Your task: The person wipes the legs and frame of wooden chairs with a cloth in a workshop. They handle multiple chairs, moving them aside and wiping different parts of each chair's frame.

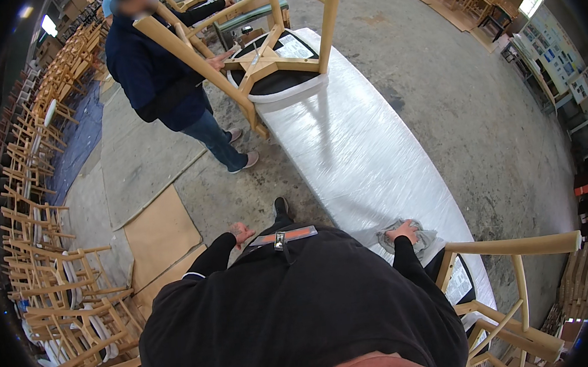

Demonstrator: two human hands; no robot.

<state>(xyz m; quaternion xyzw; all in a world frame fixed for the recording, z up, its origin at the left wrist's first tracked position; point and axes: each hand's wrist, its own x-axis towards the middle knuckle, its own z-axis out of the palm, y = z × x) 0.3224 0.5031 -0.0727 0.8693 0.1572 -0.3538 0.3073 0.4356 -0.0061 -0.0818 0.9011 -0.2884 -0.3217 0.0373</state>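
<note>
The right hand (403,230) rests on a grey cloth (426,238) toward the near end of the tabletop (388,163); whether its grip pinches, I cannot tell. The left hand (241,233), grip loosely spread, hangs beyond the left edge.

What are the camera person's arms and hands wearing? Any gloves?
Both arms have long black sleeves: the left sleeve and the right sleeve. A thin white band crosses the left one. The left grip and right grip are bare hands, with no gloves.
</note>
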